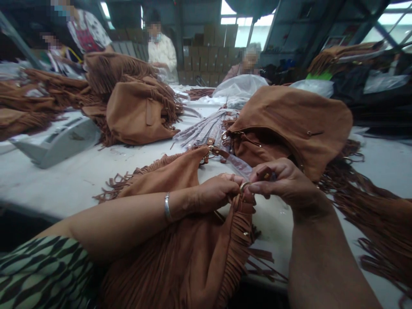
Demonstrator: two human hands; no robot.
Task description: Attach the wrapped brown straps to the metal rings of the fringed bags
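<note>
A brown fringed bag [193,240] lies at the table's front edge and hangs toward me. My left hand [219,193] is closed on the bag's corner, beside a metal ring [245,186]. My right hand [283,182] pinches a brown leather strap end [264,173] with a small metal stud, its fingertips touching the ring. A plastic-wrapped strap [238,165] runs from the bag's other corner, behind my hands, toward the right hand.
Another brown bag [299,120] lies behind my right hand, fringe spreading right. More bags [135,111] are piled at the left behind a grey plastic object [61,141]. Wrapped straps [206,126] lie mid-table [80,180]. Several people stand or sit beyond it.
</note>
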